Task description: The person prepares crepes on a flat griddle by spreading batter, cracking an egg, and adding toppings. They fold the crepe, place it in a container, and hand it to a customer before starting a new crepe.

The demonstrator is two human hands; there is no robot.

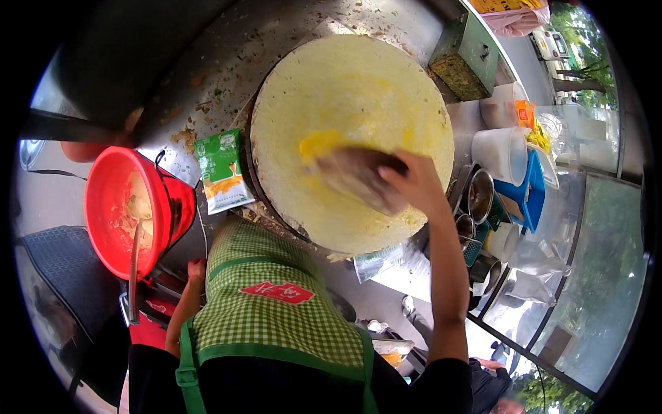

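Observation:
My right hand (414,178) is shut on a flat spreading tool (362,178), blurred by motion, over a large round griddle. A thin pale-yellow crepe (351,98) covers most of the griddle, and bright egg yolk (320,144) lies smeared on it just left of the tool. My left hand (196,269) is low at my left side, beside my checked green apron (279,310); its fingers are too small and partly hidden to tell what they touch. Left of the griddle lies a green and white food packet (223,173).
A red plastic bucket (178,207) of batter with a metal-handled ladle (135,274) stands left. At the right are a green metal box (465,57), white tubs (499,152), a blue tray (535,196) and steel pots (481,195). People are visible lower right.

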